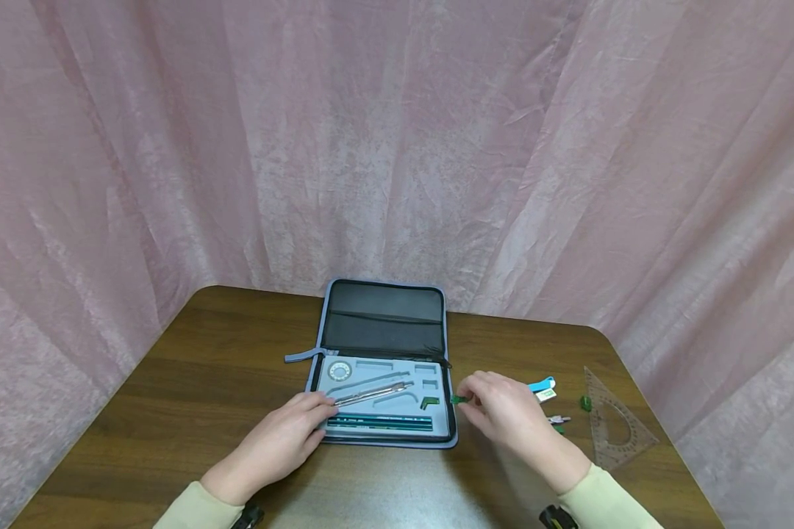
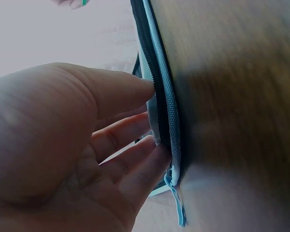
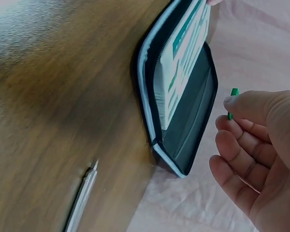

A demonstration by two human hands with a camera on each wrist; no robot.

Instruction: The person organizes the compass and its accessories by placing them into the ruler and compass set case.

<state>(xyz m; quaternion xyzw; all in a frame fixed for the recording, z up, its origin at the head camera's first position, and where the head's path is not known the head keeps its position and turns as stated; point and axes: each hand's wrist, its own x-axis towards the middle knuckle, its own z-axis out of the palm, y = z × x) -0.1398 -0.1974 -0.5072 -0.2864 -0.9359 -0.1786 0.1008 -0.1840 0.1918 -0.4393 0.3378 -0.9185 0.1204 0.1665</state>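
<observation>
A zippered drawing-set case (image 1: 384, 318) lies unfolded on the table, its pale blue moulded tray (image 1: 370, 376) facing up. My left hand (image 1: 281, 441) rests on the tray's left side, fingertips by the end of a silver compass (image 1: 373, 394). In the left wrist view, its thumb touches the zipper edge (image 2: 157, 72). Beyond the tray's right edge, my right hand (image 1: 503, 411) pinches a small green piece (image 3: 234, 92) between thumb and index finger. Another green piece (image 1: 429, 402) sits in a tray slot. Dark green pencils (image 1: 380, 422) and a round dial-like disc (image 1: 340, 371) occupy other recesses.
To the right lie a clear set square (image 1: 598, 441), a green block (image 1: 585, 403), a white-and-green eraser (image 1: 546, 395), a bright blue item (image 1: 542, 384) and a metal-tipped tool (image 1: 559, 419), partly behind my right hand. A pink curtain (image 1: 397, 147) hangs behind the table.
</observation>
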